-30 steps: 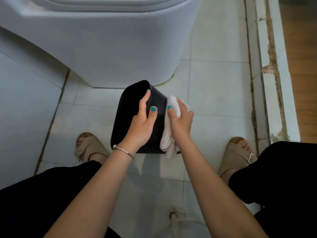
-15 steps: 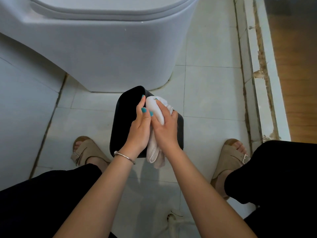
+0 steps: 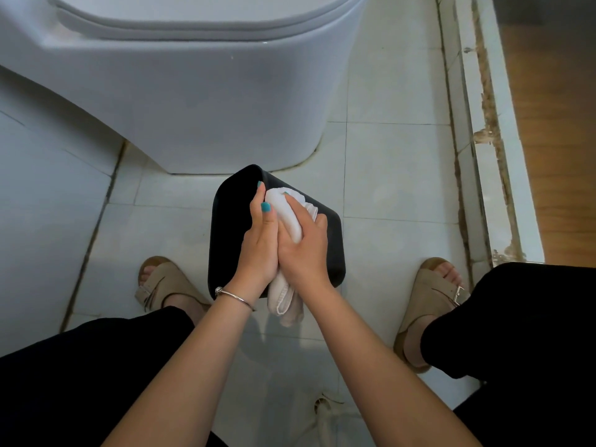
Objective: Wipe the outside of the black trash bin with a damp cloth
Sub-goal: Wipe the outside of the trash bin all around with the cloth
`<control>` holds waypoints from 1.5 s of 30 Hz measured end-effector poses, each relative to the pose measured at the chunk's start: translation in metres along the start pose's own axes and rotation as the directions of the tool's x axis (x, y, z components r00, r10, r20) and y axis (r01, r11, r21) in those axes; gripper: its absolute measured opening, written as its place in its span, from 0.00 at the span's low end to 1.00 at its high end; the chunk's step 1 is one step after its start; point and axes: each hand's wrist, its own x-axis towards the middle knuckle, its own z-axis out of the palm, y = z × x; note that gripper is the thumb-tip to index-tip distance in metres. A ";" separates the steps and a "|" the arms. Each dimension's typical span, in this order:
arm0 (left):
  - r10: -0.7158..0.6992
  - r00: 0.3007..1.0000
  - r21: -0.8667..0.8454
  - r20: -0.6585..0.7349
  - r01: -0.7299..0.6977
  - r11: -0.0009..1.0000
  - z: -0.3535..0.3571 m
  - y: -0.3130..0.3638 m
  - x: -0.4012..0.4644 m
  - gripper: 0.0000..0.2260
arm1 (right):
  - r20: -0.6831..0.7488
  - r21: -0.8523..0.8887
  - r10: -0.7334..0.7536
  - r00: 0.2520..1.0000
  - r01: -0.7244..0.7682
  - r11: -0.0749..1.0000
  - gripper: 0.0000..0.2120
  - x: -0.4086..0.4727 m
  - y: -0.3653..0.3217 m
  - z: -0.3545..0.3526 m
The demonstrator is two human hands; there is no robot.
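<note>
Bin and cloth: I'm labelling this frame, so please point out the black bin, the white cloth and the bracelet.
black bin [image 3: 230, 227]: head view, its bare left side.
white cloth [image 3: 292, 225]: head view, bunched part under the right hand.
bracelet [image 3: 233, 296]: head view, band on the left wrist.

A white ceramic toilet [image 3: 193, 91] stands on pale glossy floor tiles [image 3: 393, 162]; a worn white threshold [image 3: 493, 156] borders brown wooden flooring [image 3: 554, 124].
</note>
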 end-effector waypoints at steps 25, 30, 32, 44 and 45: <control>0.078 0.996 0.033 0.053 -0.080 0.996 -0.011 -0.010 0.015 0.22 | -0.227 -0.148 0.246 0.942 -0.284 0.947 0.21 0.045 0.119 -0.039; 0.048 0.998 0.014 0.034 -0.049 0.999 -0.012 -0.012 0.014 0.22 | -0.221 -0.166 0.283 0.933 -0.322 0.932 0.21 0.057 0.122 -0.040; 0.062 0.997 0.018 0.051 -0.063 0.998 -0.008 -0.009 0.012 0.22 | -0.239 -0.152 0.325 0.915 -0.366 0.918 0.21 0.061 0.127 -0.044; 0.071 0.991 0.019 0.110 -0.074 0.997 -0.012 -0.005 0.015 0.21 | -0.282 -0.072 0.327 0.902 -0.360 0.930 0.22 0.050 0.117 -0.057; 0.070 0.991 0.021 0.114 -0.073 0.997 -0.011 -0.004 0.014 0.21 | -0.290 -0.059 0.316 0.903 -0.346 0.936 0.22 0.047 0.114 -0.059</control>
